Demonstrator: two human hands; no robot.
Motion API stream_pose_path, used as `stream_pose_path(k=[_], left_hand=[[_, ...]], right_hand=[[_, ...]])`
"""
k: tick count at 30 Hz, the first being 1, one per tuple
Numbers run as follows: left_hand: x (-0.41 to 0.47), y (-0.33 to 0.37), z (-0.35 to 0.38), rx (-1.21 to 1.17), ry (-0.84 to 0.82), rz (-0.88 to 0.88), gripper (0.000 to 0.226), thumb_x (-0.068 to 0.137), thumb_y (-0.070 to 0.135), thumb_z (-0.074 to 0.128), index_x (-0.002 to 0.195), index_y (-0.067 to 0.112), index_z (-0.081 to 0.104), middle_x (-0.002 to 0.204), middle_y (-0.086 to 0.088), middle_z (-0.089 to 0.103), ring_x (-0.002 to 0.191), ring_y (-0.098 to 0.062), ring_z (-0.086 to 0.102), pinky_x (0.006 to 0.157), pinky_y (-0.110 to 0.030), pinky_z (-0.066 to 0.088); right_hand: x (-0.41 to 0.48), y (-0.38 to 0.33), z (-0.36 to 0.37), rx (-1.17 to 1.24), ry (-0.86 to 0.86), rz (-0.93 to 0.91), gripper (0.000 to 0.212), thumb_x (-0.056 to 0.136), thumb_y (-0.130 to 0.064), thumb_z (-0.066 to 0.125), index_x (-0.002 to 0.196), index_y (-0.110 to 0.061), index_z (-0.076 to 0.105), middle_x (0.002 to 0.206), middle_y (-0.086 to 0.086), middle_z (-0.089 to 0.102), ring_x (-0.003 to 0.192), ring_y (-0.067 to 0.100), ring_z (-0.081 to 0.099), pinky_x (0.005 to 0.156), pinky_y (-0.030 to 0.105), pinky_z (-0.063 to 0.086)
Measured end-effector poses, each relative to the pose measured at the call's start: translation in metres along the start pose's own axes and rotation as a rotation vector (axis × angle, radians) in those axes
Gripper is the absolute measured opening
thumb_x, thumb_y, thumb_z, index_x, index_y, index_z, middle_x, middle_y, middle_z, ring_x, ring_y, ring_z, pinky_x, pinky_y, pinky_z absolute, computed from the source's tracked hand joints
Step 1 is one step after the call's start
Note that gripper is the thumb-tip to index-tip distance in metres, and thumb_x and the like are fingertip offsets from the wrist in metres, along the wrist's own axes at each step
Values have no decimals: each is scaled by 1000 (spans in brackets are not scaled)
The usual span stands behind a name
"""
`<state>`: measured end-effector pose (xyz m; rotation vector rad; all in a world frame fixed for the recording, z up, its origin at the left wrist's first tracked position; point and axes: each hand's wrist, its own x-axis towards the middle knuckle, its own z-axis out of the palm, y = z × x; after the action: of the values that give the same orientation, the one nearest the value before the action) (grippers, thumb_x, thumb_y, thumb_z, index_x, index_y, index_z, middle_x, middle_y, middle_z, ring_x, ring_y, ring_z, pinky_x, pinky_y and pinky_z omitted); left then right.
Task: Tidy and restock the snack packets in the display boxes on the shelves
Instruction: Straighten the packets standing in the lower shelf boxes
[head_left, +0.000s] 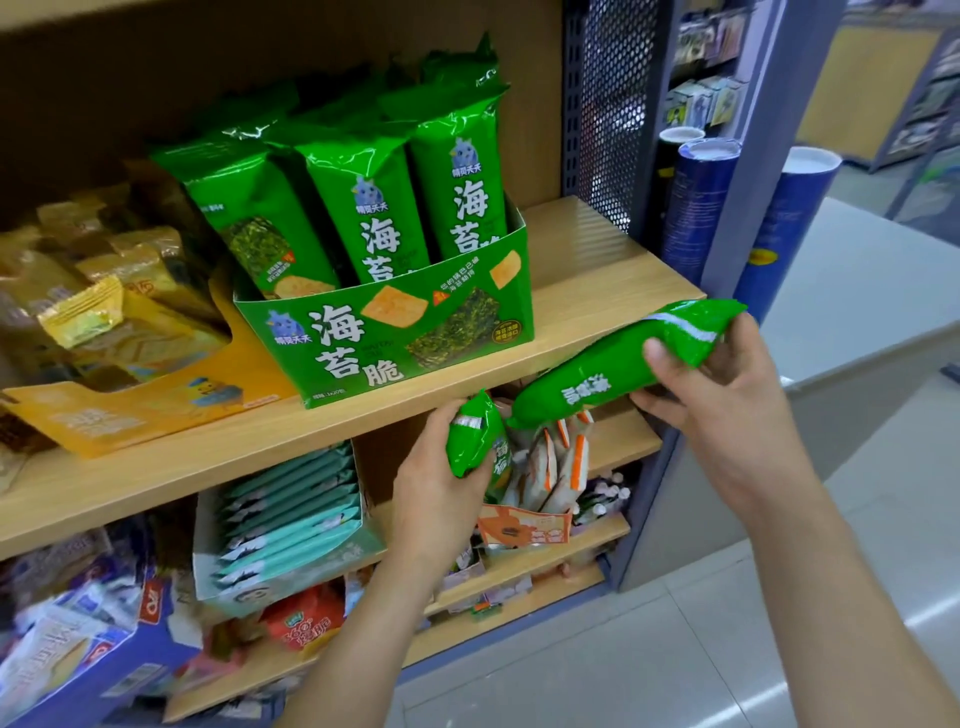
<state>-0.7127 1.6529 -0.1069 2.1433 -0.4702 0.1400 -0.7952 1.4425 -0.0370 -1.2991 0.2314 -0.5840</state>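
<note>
Two green seaweed packets are in my grips: my left grip (439, 499) is clamped round the end-on packet (470, 441), and my right grip (727, 400) is clamped on the long packet (618, 369), held slantwise. Both are at the wooden shelf (597, 291) front edge, down-right of the green display box (395, 338) with its upright packets (363, 218)

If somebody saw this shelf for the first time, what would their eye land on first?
Most likely the bright green display box on the wooden shelf, with upright green packets standing in it. Next, the two hands in front: the right hand grips a long green packet held sideways, and the left hand grips a second green packet just below the shelf board.
</note>
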Motion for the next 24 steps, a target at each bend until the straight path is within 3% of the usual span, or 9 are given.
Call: stream_pose_path(k=[4,9,11,13,15,18,20,22,24], left_hand=[[-17,25,-34,-93,82,164,65,79,14,79,120,55,49,109,30,61,99,4,61,78,-10,47],[-20,66,-80,-263,132,306,57,78,39,76,127,54,53,115,23,59,107,-9,60,84,-26,52],[-18,84,-92,-443,82,306,51,79,31,77,119,56,58,118,21,63,106,-2,62,81,-15,52],[-16,97,-96,-530,42,293,44,78,25,72,117,43,63,120,15,64,106,-2,63,80,-13,51],[-15,105,-95,-552,31,270,37,79,20,70,114,28,63,113,10,67,101,-2,65,78,-13,51],[-10,112,-96,-536,105,191,28,78,29,65,105,24,60,97,17,72,90,0,67,75,-14,51],[-5,109,-98,-465,155,164,47,79,48,65,113,17,59,103,13,72,98,-4,66,86,-23,53],[1,105,-100,-363,161,125,80,76,65,61,134,12,49,134,6,60,124,-9,54,106,-34,43],[2,110,-99,-239,127,87,88,74,59,58,147,15,35,147,15,25,132,3,26,111,-18,24]], right_hand=[[0,-13,-1,25,97,-47,58,63,-43,77,108,-19,48,99,-13,68,101,18,70,68,33,60],[1,-39,16,-160,119,-156,66,50,-67,80,93,-29,47,91,-6,64,80,15,72,48,29,55],[0,-46,31,-302,108,-156,69,47,-77,74,90,-33,43,89,-3,61,78,19,69,49,35,54],[-5,-49,48,-410,-3,-127,80,42,-88,70,92,-33,41,91,2,63,82,27,68,59,42,55],[-12,-52,62,-355,-199,-55,77,47,-75,79,100,-32,43,93,-1,69,82,24,71,56,35,55],[-19,-60,68,-150,-490,95,63,58,-24,92,110,-23,56,88,-7,74,74,11,72,51,21,52],[-21,-66,69,-121,-572,88,44,63,-5,88,100,-15,66,79,-6,75,66,5,69,49,15,49],[-21,-70,67,-127,-576,39,38,62,-6,84,96,-11,69,81,-3,76,69,5,71,55,13,50],[-22,-76,66,-154,-561,-43,47,57,-14,83,102,-16,69,93,-3,77,86,10,73,69,18,55]])
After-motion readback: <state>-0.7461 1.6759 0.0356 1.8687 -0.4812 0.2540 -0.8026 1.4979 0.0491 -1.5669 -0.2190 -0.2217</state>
